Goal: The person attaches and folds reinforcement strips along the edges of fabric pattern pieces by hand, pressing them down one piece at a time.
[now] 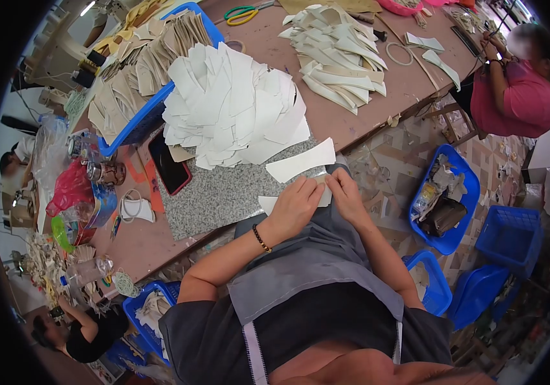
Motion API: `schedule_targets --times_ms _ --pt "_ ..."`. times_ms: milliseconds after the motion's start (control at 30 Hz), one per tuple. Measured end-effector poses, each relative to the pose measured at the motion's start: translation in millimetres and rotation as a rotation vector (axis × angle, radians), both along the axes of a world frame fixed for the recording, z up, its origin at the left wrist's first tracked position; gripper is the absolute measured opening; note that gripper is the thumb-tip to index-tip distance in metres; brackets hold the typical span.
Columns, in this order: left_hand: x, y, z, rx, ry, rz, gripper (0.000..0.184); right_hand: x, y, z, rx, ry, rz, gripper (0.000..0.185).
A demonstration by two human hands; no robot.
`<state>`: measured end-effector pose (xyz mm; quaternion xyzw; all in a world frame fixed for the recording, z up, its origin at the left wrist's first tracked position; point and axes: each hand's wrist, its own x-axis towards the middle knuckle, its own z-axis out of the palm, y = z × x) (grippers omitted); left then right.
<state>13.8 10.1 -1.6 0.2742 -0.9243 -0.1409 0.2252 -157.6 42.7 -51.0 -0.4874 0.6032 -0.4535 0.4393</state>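
Both my hands meet at the near edge of the grey speckled slab. My left hand [295, 204] has its fingers closed on a white piece [266, 204], which shows on both sides of the hand. My right hand [347, 196] pinches the right end of the same piece, close beside the left fingertips. Just above the hands, another white curved piece [300, 162] lies on the slab [214, 199]. A large heap of white pieces [230, 106] stands behind it. The fingertips partly hide the held piece.
A phone [170, 163] lies left of the heap. Beyond are a blue basket of beige pieces [135, 122], stacked curved pieces [339, 54] and green-yellow scissors [241, 15]. Blue bins [447, 199] stand on the floor at right. A person in pink [519, 96] sits at upper right.
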Motion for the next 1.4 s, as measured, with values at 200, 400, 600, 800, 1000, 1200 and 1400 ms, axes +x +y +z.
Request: schedule_targets --times_ms 200,400,600,800,1000,1200,1400 --pt "-0.3 -1.6 -0.9 0.050 0.039 -0.014 0.036 0.9 0.0 -24.8 0.046 -0.460 -0.081 0.027" --pt "5.9 -2.9 3.1 0.067 0.005 -0.051 0.039 2.0 -1.3 -29.8 0.025 -0.475 -0.140 0.026" --pt "8.7 -6.1 1.4 0.085 0.008 -0.062 0.037 -1.8 -0.5 -45.0 0.018 -0.405 -0.147 0.026" --pt "5.1 -12.6 5.3 0.113 0.025 -0.086 0.035 -4.2 -6.6 -51.4 0.016 -0.354 -0.164 0.027" --pt "14.5 -14.3 6.0 0.107 0.006 -0.093 0.033 -7.9 -8.0 -62.3 0.045 -0.370 -0.178 0.027" --pt "14.9 -18.3 7.9 0.071 -0.014 -0.096 0.033 -15.3 -8.8 -74.2 0.062 -0.338 -0.180 0.029" --pt "6.3 -21.5 7.7 0.013 -0.012 -0.110 0.033 -21.5 -13.4 -92.6 0.073 -0.349 -0.198 0.028"
